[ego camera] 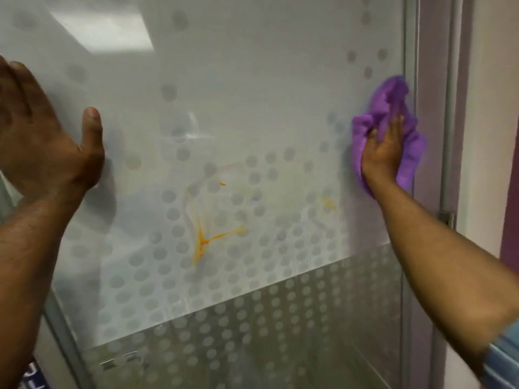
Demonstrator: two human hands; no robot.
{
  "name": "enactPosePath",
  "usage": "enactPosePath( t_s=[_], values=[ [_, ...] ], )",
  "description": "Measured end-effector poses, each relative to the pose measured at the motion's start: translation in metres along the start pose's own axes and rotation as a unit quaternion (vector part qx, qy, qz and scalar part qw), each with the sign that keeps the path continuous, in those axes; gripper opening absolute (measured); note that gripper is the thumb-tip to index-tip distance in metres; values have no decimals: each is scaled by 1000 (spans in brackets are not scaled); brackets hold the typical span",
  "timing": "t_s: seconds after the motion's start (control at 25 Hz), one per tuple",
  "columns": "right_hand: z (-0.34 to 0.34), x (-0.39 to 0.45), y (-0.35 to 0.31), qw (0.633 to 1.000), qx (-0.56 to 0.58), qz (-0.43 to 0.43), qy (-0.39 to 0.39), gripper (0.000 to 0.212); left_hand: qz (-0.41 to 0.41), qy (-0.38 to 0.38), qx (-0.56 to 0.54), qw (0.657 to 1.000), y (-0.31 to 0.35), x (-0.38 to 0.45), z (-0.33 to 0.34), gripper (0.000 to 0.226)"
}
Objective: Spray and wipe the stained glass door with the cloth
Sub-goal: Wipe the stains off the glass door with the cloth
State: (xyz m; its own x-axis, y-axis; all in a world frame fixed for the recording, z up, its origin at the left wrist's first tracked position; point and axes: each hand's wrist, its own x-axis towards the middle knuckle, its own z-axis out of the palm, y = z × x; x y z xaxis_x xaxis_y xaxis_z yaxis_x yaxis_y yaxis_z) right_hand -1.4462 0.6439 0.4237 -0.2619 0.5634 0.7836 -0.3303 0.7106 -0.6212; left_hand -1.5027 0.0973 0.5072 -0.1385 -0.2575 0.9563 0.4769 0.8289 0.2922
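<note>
Left hand (47, 141) was flat against the glass door (252, 94) at the far left, fingers (19, 80) extended and spread, thumb up, holding nothing. Left forearm ran down to the bottom-left corner. The door was frosted with a grey dot pattern, dots sparse high up and dense lower down, and a clearer dotted band crossed the bottom. Near centre-low sat the orange stain (203, 240), a forked streak, with a small orange fleck (222, 183) above it and a fainter yellow smear (328, 203) further right; smeared wet arcs showed around them. None of the stains were covered by either hand. Right hand (382, 155) pressed a purple cloth (390, 102) against the glass near the door's right edge, well apart from the main stain, fingers closed loosely on the bunched cloth, palm on it. Cloth was blurred. Right of that stood the metal door frame (446, 136) with a small bracket (446, 217), then a purple wall strip (509, 220). A blue sleeve (502, 360) showed at bottom-right.
</note>
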Motion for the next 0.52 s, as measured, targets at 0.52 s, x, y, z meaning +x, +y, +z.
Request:
enactPosePath(
  t_s=[0.52],
  values=[
    [80,-137,-199,875,12,-466,-130,55,103,64,151,981,7,-6,-11,82]
  ],
)
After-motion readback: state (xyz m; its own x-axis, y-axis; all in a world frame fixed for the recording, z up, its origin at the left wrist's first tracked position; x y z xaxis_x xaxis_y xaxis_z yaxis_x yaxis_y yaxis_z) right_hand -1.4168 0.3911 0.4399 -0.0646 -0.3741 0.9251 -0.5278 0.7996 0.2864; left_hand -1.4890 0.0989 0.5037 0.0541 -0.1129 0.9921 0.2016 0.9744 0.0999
